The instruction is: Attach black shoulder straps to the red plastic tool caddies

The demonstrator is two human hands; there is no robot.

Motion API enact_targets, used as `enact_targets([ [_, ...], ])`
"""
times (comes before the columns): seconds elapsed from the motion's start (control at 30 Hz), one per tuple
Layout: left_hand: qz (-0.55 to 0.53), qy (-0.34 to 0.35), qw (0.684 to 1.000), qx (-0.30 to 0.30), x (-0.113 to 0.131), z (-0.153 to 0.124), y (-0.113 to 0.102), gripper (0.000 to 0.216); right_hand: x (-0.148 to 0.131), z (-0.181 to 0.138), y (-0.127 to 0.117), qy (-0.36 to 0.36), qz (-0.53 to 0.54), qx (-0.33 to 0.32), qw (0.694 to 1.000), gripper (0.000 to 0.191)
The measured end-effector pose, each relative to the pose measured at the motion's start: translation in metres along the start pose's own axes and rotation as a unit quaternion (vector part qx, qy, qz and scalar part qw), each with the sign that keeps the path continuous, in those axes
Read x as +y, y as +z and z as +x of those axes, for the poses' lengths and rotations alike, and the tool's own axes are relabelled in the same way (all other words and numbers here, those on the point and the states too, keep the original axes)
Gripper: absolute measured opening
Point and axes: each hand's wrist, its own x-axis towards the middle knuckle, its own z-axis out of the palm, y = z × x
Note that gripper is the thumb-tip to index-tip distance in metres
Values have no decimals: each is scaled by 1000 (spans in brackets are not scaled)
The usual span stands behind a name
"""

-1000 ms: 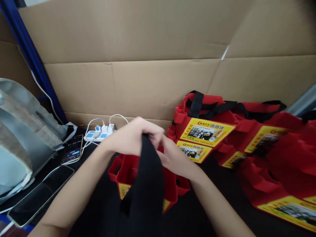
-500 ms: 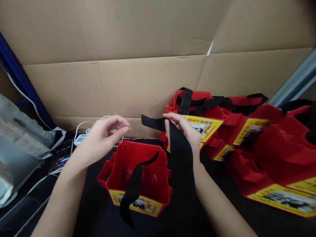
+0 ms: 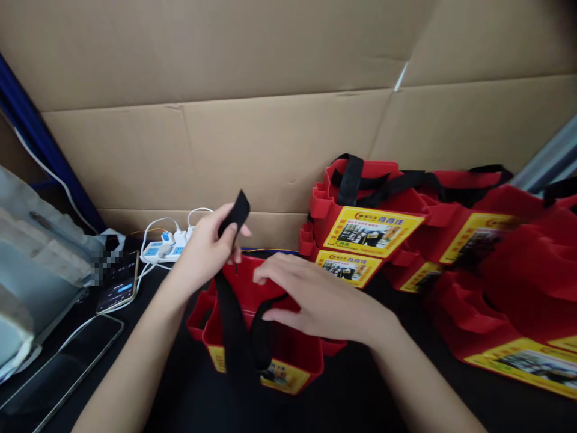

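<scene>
In front of me stands a red plastic tool box (image 3: 311, 355) with an open top and a yellow label on its near side. My left hand (image 3: 216, 240) pinches the end of a black webbing strap (image 3: 232, 319) above the box's far left corner, and the strap runs down across the box. Over the opening is my right hand (image 3: 302, 294), fingers curved and apart, with nothing visibly held. Close below its thumb lies a loop of black strap (image 3: 260, 334); whether they touch, I cannot tell.
Stacked red boxes with yellow labels (image 3: 378, 231) and black straps stand at the right. A power strip (image 3: 166, 249) with plugs, a lit phone (image 3: 118, 282) and a dark phone (image 3: 63, 373) lie at left. Cardboard (image 3: 252, 156) forms the back wall.
The strap end has passed from my right hand to my left. My right hand has moved left and down over the box, and its fingers have come off that end.
</scene>
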Motion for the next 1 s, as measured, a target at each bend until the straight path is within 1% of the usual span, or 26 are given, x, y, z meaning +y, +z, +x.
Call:
enact_targets([
  [0.03,47,3,999,14,1,-2,-8,21,3,-3,-3,25,-5,-25,999,26],
  [0.07,98,0,995,8,2,-5,-15,19,5,-5,-4,46,-18,-46,998,21],
  [0.1,152,-11,988,-18,3,-8,-21,18,7,-7,-5,63,-32,-63,995,15],
  [0.13,207,-26,976,-56,4,-11,-25,21,8,-7,-4,76,-43,-78,993,11],
  [0.17,255,-41,961,-100,5,-14,-28,26,8,-6,-3,83,-45,-94,991,11],
  [0.23,328,-58,928,-168,5,-17,-28,32,5,-3,0,80,-30,-122,989,19],
  [0.27,359,-59,913,-186,4,-18,-26,32,3,-1,0,70,-19,-132,989,22],
  [0.37,457,-52,864,-207,0,-16,-15,31,-3,2,-3,36,19,-130,991,23],
  [0.43,502,-51,839,-205,-3,-14,-10,30,-2,1,-6,2,65,-101,993,18],
  [0.47,515,-51,831,-202,-3,-14,-8,29,0,1,-7,-19,93,-73,993,15],
  [0.5,525,-53,826,-197,-2,-14,-6,29,3,1,-7,-33,116,-34,992,15],
  [0.53,532,-56,823,-191,-2,-14,-5,30,8,1,-6,-30,128,9,991,18],
  [0.6,544,-65,818,-176,0,-15,-2,30,18,2,-1,27,115,75,990,28],
  [0.63,546,-71,817,-168,1,-15,0,30,23,3,3,69,98,84,989,31],
  [0.67,545,-77,819,-160,1,-16,2,29,27,3,7,110,78,73,988,31],
  [0.7,540,-84,824,-153,2,-16,4,27,30,4,10,140,60,48,987,30],
  [0.77,521,-97,837,-139,2,-16,8,24,30,5,15,170,28,-3,985,24],
  [0.83,508,-102,846,-126,1,-16,11,22,25,4,14,185,8,-25,982,22],
  [0.87,509,-102,846,-125,0,-15,12,22,21,4,13,188,4,-29,982,22],
  [1.0,526,-89,834,-142,-2,-13,9,28,12,2,8,191,18,-38,981,22],
])
